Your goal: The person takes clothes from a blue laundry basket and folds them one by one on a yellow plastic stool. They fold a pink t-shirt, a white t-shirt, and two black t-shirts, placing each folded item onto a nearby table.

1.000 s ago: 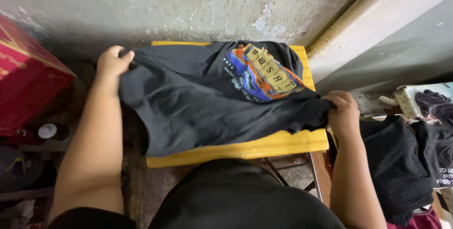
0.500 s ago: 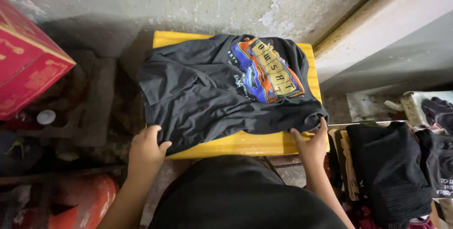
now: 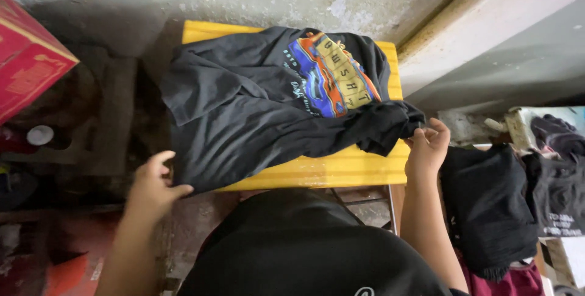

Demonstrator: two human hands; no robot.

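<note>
Fingers, left hand [image 3: 152, 187]: pinched on the near-left corner of the black T-shirt [image 3: 256, 110], thumb on top of the hem.
Shirt: spread over the yellow counter [image 3: 341, 171], its left part hanging past the left edge, with a coloured print toward the far right corner.
Fingers, right hand [image 3: 426, 145]: closed on a bunched fold of the shirt at the counter's right edge.
Progress: as I judge it, the shirt is laid out but wrinkled, the right side crumpled; smoothing and folding look not yet done.
Surroundings: red box [image 3: 27, 58] at far left; dark clothes [image 3: 487, 204] piled at right.
</note>
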